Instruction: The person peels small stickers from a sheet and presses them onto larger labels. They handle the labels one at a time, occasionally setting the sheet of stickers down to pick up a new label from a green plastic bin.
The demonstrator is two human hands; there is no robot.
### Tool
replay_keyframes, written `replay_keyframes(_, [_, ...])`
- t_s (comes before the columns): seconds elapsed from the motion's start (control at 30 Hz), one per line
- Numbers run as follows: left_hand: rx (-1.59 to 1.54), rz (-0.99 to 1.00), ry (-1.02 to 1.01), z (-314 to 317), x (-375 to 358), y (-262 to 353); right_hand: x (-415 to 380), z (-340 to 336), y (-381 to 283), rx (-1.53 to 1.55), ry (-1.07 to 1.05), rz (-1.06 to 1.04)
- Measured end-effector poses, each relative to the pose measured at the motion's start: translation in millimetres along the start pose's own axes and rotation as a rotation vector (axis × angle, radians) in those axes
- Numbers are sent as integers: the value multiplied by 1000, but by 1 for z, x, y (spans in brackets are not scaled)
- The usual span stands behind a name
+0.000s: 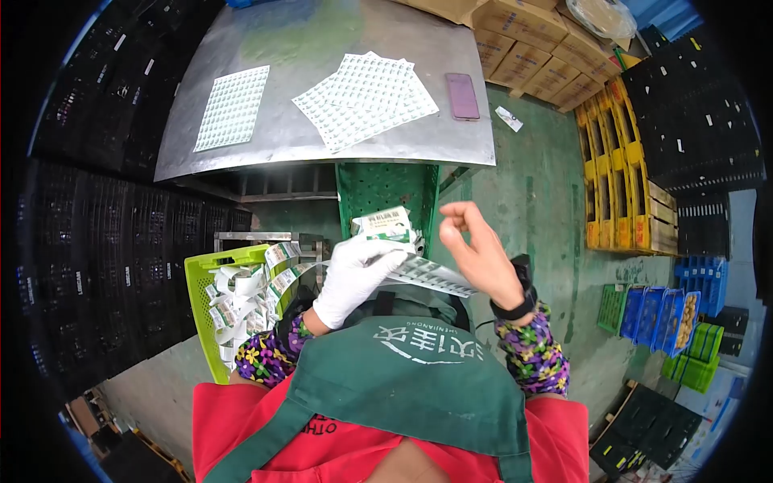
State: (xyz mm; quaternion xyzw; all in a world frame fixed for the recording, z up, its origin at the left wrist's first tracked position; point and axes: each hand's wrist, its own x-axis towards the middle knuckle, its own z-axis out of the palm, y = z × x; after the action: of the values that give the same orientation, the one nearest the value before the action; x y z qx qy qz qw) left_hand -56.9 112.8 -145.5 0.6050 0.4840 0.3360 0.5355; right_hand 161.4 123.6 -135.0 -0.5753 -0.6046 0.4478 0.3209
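Note:
My left hand (pixel 354 278), in a white glove, is closed on a sheet of small stickers (pixel 431 276) that slants down to the right in front of the apron. Bare and with fingers curled apart, my right hand (pixel 481 256) is just above and right of the sheet's far end. Beyond the left hand, a printed label packet (pixel 386 221) lies at the green crate (pixel 386 183). A strip of printed labels (pixel 285 280) runs from near the left glove to the lime basket (pixel 200 310), which holds a tangle of more labels.
A metal table (pixel 282 149) bears several sticker sheets (pixel 233 107) and a purple phone (pixel 462 97). Black crates (pixel 105 258) stand stacked at the left. Cardboard boxes (pixel 523 68), yellow pallets (pixel 616 177) and blue baskets (pixel 644 314) are on the right.

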Motion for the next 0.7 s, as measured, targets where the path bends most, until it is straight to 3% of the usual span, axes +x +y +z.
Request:
replay_keyframes(0.1, [-133, -44, 139, -10, 4, -5, -17, -9, -4, -132, -74, -42])
replay_keyframes(0.17, [-213, -78, 135, -11, 9, 0, -21, -10, -1, -256, -135, 151])
replay_keyframes(0.2, [-294, -111, 128, -10, 10, 2, -21, -12, 1, -258, -135, 152])
replay_keyframes(0.3, [-216, -175, 152, -7, 9, 3, -20, -12, 6, -252, -147, 141])
replay_keyframes(0.37, [-170, -201, 171, -4, 10, 3, -21, -9, 7, -442, -23, -92])
replay_keyframes(0.4, [-129, -161, 165, -2, 11, 2, -21, -6, 2, -443, -18, -86])
replay_keyframes(0.47, [-94, -122, 150, 3, 11, 3, -15, 6, -17, -320, 202, -292])
replay_keyframes(0.6, [20, -156, 67, 4, 11, 13, -7, 21, -16, -483, 244, -530])
replay_keyframes(0.7, [-97, -217, 43, 4, 12, 1, -10, 25, -4, -543, 251, -663])
